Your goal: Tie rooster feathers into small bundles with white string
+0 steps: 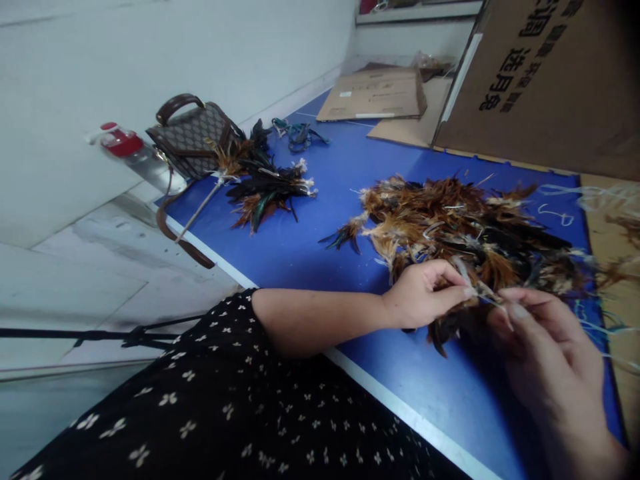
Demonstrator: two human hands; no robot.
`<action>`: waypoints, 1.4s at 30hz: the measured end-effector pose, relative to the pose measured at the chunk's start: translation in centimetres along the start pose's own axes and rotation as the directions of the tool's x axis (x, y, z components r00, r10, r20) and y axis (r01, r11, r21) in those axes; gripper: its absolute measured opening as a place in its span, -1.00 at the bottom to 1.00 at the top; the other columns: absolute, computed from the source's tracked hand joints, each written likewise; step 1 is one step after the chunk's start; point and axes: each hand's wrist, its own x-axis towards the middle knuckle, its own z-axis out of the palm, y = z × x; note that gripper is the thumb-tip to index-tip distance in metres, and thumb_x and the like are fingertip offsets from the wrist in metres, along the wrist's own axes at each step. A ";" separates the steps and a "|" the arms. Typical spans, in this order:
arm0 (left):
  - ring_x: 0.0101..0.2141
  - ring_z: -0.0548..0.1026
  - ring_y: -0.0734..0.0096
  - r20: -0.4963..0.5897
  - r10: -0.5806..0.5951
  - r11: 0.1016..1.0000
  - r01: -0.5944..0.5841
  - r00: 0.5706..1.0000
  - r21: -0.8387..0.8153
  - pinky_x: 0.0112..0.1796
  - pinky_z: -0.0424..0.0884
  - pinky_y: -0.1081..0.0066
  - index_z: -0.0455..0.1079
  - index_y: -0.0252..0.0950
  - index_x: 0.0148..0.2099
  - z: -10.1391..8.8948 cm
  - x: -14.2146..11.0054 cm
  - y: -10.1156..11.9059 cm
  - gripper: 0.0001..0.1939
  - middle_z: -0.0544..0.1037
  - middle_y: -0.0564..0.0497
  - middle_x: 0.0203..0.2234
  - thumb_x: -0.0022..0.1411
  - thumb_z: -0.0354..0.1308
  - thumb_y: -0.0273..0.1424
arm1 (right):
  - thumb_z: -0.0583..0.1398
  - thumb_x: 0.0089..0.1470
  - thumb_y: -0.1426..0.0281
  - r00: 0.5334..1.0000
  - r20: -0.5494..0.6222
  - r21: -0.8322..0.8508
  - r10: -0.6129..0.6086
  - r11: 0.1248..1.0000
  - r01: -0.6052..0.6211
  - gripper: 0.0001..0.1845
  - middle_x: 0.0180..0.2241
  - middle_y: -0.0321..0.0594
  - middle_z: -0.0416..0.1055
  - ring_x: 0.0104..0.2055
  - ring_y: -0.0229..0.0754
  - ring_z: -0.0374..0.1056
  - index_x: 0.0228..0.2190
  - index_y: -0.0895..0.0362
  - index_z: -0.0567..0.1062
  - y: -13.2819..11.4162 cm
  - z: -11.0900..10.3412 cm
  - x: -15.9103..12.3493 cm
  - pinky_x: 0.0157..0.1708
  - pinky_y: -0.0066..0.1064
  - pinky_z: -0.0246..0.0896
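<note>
My left hand (423, 293) is closed in a pinch, thumb and forefinger on a small feather bunch with a thin whitish strand. Close beside it, my right hand (550, 353) also pinches, its fingertips on the strand's other end; whether that is string or a quill I cannot tell. Brown and dark feathers (445, 327) hang just under my left fingers. Right behind both hands lies a large heap of brown, orange and black feathers (450, 213). A small dark tuft (345, 233) sticks out at the heap's left side.
Black feather bunches (270, 183) lie left on the blue table (320, 180), near a patterned handbag (193, 137) and a red-capped bottle (143, 157). Teal ribbon-like strips (300, 133) lie behind. Flat cardboard (375, 93) and a big carton (555, 87) stand at the back. White strings (555, 213) lie right.
</note>
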 end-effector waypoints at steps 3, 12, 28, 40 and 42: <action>-0.35 0.53 0.51 -0.003 -0.043 0.995 0.043 0.999 -0.088 -0.20 0.50 0.37 0.50 -0.27 -0.14 0.0 0.1 0.4 -0.43 0.61 0.11 -0.36 0.19 0.74 -0.05 | 0.62 0.07 -0.25 0.999 -0.015 -0.186 -0.044 0.982 0.041 -0.30 -0.42 -0.26 0.54 -0.46 -0.26 0.33 -0.05 0.04 0.80 0.7 0.4 0.1 -0.53 -0.54 0.20; -0.29 0.51 0.46 0.042 0.095 0.993 -0.097 0.995 0.071 -0.11 0.52 0.32 0.54 -0.28 -0.13 0.1 0.0 0.2 -0.52 0.60 0.05 -0.30 0.32 0.64 -0.04 | 0.75 -0.28 -0.19 0.992 -0.110 -0.108 0.066 0.991 -0.078 -0.22 -0.41 -0.25 0.58 -0.45 -0.30 0.35 -0.19 0.10 0.85 0.7 1.0 0.1 -0.53 -0.57 0.25; -0.10 0.69 0.34 0.289 0.221 0.946 -0.277 0.932 0.169 0.08 0.65 0.25 0.57 -0.28 -0.03 -1.4 1.1 1.0 -0.79 0.73 -0.11 -0.11 0.56 0.42 -0.24 | 0.74 -0.20 -0.12 0.973 0.133 0.042 0.187 0.980 -0.194 -0.39 -0.42 -0.18 0.61 -0.45 -0.12 0.50 -0.39 0.06 0.73 1.0 0.7 1.0 -0.46 -0.36 0.49; -0.33 0.57 0.52 0.305 -0.122 0.990 0.093 0.945 0.108 -0.17 0.56 0.39 0.57 -0.31 -0.13 -1.6 0.8 2.2 -0.68 0.69 0.05 -0.30 0.31 0.66 -0.33 | 0.65 -0.09 -0.36 0.981 0.187 -0.333 0.058 0.943 0.008 -0.24 -0.35 -0.13 0.66 -0.36 -0.15 0.47 -0.29 0.07 0.77 -0.2 -3.0 1.6 -0.44 -0.49 0.38; -0.37 0.57 0.55 0.270 -0.222 0.971 0.187 0.937 0.147 -0.22 0.56 0.42 0.60 -0.33 -0.09 -1.3 0.6 2.3 -0.78 0.69 0.06 -0.31 0.37 0.58 -0.43 | 0.62 0.02 -0.32 0.984 0.178 -0.361 -0.021 0.929 0.085 -0.31 -0.33 -0.15 0.67 -0.38 -0.16 0.48 -0.27 0.04 0.77 -0.5 -3.8 1.3 -0.46 -0.48 0.38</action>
